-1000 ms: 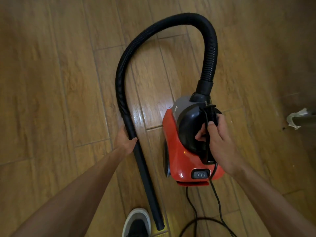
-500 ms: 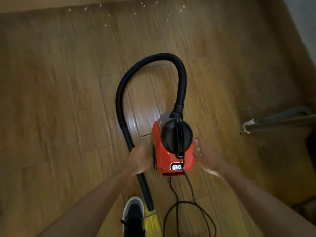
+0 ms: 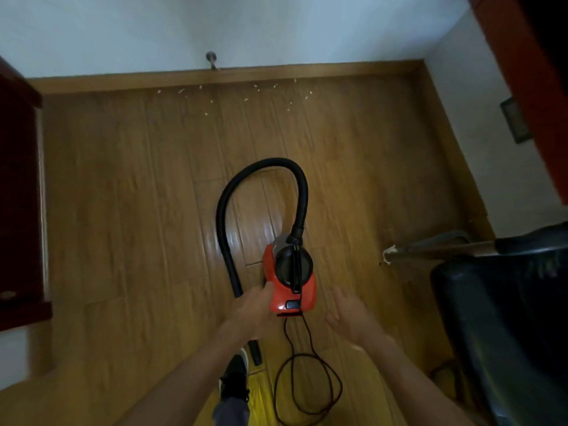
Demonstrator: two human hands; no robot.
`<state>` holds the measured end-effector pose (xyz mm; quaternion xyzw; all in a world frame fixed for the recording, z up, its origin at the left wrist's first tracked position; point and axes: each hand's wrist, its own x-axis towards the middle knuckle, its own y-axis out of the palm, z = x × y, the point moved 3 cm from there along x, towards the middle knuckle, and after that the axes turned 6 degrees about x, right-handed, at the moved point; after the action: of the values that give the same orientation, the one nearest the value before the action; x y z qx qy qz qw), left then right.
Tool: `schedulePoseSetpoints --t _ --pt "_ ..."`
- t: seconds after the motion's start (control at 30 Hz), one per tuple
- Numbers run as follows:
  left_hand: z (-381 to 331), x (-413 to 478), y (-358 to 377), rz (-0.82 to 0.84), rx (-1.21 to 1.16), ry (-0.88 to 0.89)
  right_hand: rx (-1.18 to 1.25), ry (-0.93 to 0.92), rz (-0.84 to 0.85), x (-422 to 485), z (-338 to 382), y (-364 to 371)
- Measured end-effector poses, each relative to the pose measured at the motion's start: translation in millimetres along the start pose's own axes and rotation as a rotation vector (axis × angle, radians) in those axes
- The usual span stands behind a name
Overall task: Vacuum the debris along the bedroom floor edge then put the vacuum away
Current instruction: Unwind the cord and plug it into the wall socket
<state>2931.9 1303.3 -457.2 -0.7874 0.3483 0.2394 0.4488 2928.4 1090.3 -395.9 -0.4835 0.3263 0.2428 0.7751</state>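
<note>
A red and black canister vacuum (image 3: pixel 290 272) stands on the wooden floor in the middle of the view. Its black hose (image 3: pixel 261 167) arcs forward and back down to a rigid black tube (image 3: pixel 235 281). My left hand (image 3: pixel 255 305) grips that tube beside the vacuum's left side. My right hand (image 3: pixel 349 315) hovers with spread fingers to the right of the vacuum, holding nothing. Small white debris (image 3: pixel 246 93) is scattered along the baseboard (image 3: pixel 123 83) at the far wall. The power cord (image 3: pixel 307 379) loops on the floor behind the vacuum.
A dark red cabinet (image 3: pixel 18 195) stands at the left. A black chair (image 3: pixel 507 318) and a metal leg (image 3: pixel 430 252) sit at the right. My shoe (image 3: pixel 235 376) is at the bottom, beside a yellow patch. White walls meet in the far right corner.
My right hand has let go of the vacuum's handle and pulled away to the right. The view has risen and tilted forward, bringing the wall and the debris into sight.
</note>
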Motion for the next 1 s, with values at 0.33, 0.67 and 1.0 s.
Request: schedulePoseSetpoints --t 0.33,0.67,1.0 --pt "-36.8 8.4 10.2 -0.095 0.030 -0.023 -0.049 -0.085 0.013 9.6 -22.0 -4.5" --pt "-67.7 60.5 68.0 -0.130 -0.048 -0.258 -0.193 -0.335 0.231 82.4 -85.0 -24.6" --pt "-79.2 119.6 148.0 -0.169 -0.138 -0.370 -0.304 -0.436 0.318 156.8 -131.8 -2.2"
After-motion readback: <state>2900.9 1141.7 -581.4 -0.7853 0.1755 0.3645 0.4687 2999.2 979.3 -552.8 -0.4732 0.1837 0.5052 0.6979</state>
